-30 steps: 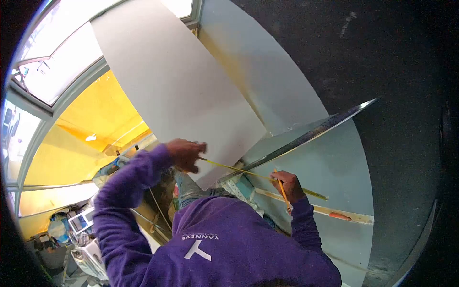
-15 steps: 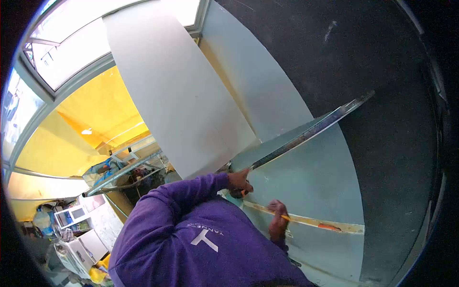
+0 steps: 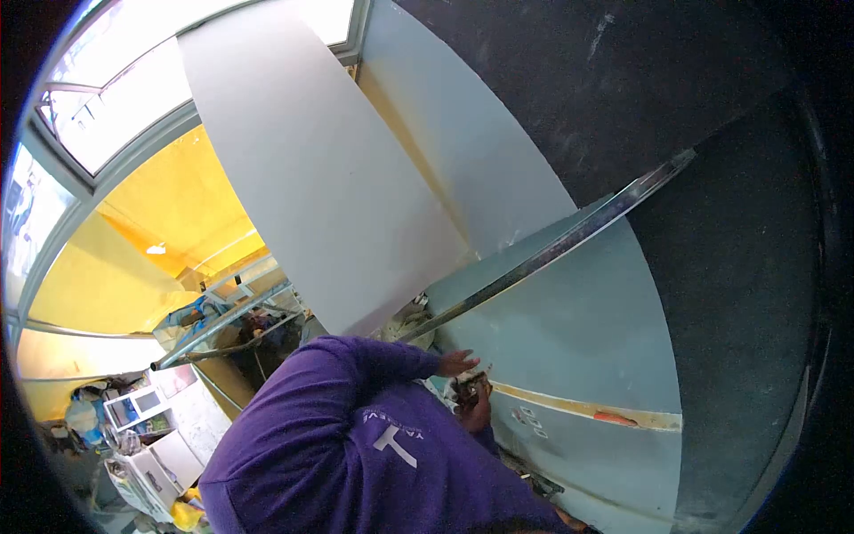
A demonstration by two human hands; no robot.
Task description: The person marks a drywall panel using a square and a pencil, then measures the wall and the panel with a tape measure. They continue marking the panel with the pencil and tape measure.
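Note:
My left hand (image 3: 456, 363) reaches across in front of my chest with its fingers stretched out. Just below it, my right hand (image 3: 478, 402) has its fingers curled; what they hold, if anything, is too small and blurred to make out. Both hands are close together at the near end of a pale yellowish strip (image 3: 551, 405), which crosses a grey-green panel (image 3: 569, 329). An orange object (image 3: 616, 418) lies on that strip farther right. Above the hands, a long dark straight bar (image 3: 551, 254) runs diagonally over the panel.
A large pale board (image 3: 311, 169) leans up behind the panel, beside a blue-grey panel (image 3: 445, 116). Dark surface (image 3: 729, 311) spreads to the right. At left are a metal pipe (image 3: 222, 327), yellow sheeting (image 3: 173, 209) and a white cabinet (image 3: 165, 458) amid clutter.
My left hand has left the bar's near end and moved down. My right hand has come left and up towards it. The yellow pencil seen in my right hand earlier no longer shows.

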